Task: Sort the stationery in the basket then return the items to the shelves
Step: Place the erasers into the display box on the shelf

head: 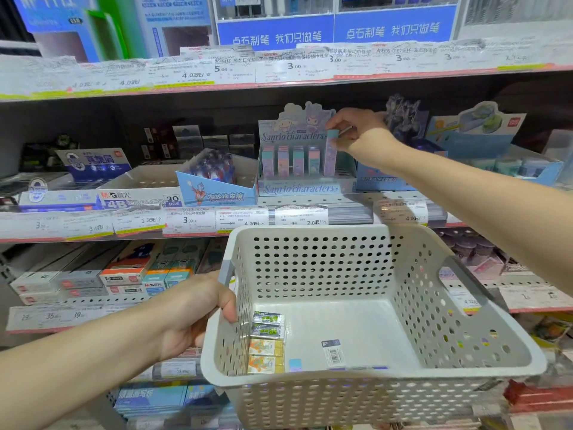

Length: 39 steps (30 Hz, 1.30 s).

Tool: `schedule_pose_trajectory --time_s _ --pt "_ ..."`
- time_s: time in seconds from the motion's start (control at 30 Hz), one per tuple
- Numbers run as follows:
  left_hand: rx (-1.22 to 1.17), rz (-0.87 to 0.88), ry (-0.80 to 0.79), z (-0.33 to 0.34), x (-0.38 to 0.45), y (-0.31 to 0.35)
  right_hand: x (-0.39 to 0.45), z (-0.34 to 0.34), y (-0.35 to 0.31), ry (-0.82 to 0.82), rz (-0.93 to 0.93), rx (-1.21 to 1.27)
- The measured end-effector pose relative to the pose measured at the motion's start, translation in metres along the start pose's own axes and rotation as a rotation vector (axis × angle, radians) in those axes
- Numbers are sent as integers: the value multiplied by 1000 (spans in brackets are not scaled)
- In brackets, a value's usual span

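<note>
Right hand [353, 128], centre frame, pinches pastel eraser box [331, 150], setting it in Sanrio display tray [305, 181] on middle shelf. Left hand [192, 308] grips basket [366, 377] rim, lower frame. Judged well along: few small erasers [266, 339] and barcoded packet [332, 352] left in basket.
</note>
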<state>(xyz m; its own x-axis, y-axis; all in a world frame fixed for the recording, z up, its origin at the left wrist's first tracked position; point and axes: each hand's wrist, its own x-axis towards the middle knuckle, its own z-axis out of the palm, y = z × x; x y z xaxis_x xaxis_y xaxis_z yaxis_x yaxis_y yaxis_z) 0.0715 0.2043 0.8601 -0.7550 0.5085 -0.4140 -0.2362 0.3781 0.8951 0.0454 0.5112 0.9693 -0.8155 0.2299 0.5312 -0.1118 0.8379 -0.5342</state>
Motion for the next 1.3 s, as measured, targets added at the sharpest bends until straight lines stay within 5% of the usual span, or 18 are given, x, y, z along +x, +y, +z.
schedule_pose_trajectory --time_s 0.43,0.6,1.3 --pt "12 -1 1 0 -1 0 -16 3 12 -5 17 -22" --pt "20 -7 8 1 -1 1 -25 -2 18 -96 32 113" --pt "13 13 -15 5 -10 1 -21 -16 18 -315 12 -9"
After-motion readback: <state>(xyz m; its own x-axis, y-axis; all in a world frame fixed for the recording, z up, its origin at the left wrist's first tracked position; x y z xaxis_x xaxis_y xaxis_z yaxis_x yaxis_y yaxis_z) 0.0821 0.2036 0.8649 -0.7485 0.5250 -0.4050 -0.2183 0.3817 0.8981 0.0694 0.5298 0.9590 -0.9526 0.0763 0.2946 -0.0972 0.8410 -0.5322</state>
